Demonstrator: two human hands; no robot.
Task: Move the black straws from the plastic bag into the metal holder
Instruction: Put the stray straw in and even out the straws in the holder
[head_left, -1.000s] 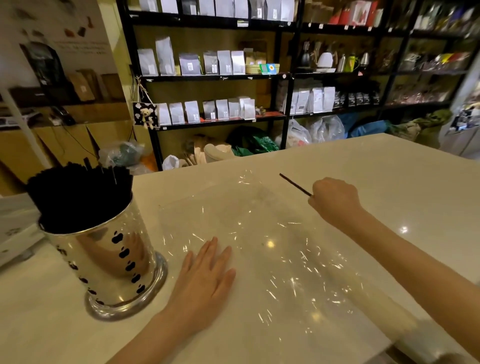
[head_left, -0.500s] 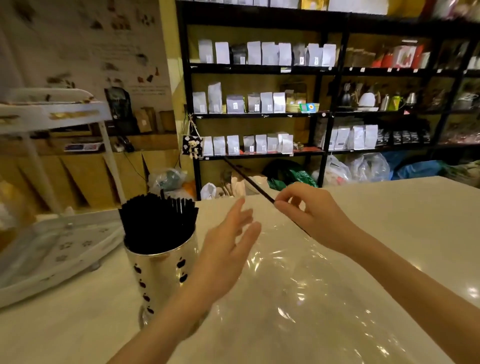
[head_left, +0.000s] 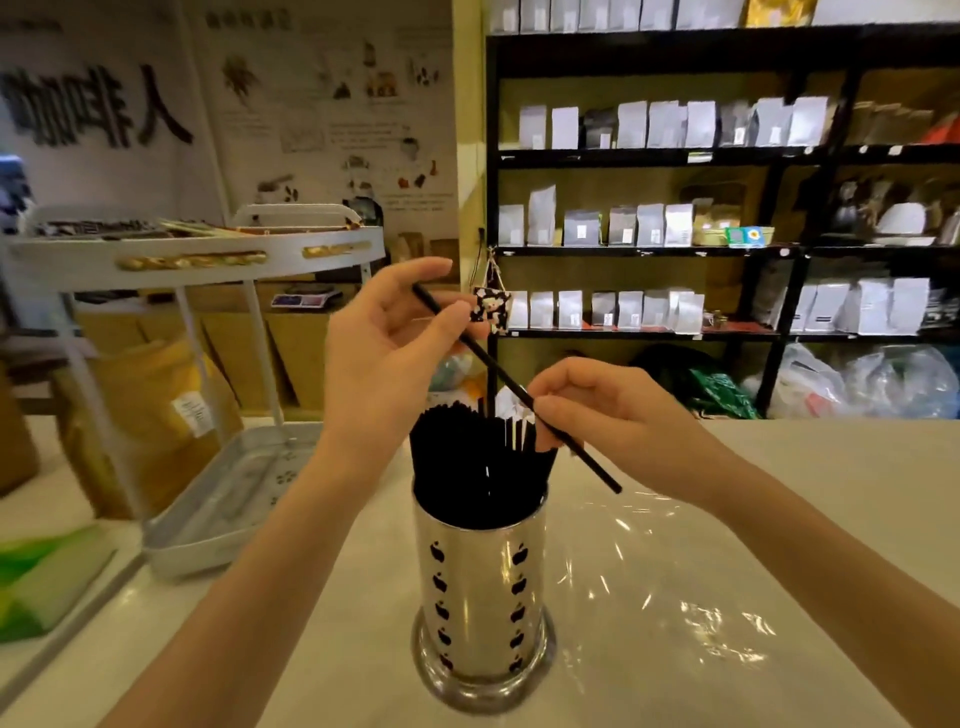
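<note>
A shiny metal holder (head_left: 480, 597) with apple-shaped cut-outs stands on the counter in front of me, packed with several black straws (head_left: 467, 457). One black straw (head_left: 498, 371) is held slanted just above them. My left hand (head_left: 384, 353) pinches its upper end between thumb and fingers. My right hand (head_left: 597, 410) pinches it lower down, with the bottom tip sticking out past the holder's right rim. The clear plastic bag (head_left: 675, 587) lies flat on the counter to the right of the holder.
A white rolling cart (head_left: 197, 254) with a lower tray (head_left: 223, 504) stands left of the counter. Black shelves (head_left: 675, 244) with pouches fill the back wall. Plastic sacks (head_left: 857, 384) lie on the floor beyond the counter's far edge.
My view swung left and the holder came to the centre. My left hand rose off the bag and took the straw's upper end. Both hands brought the straw over the holder.
</note>
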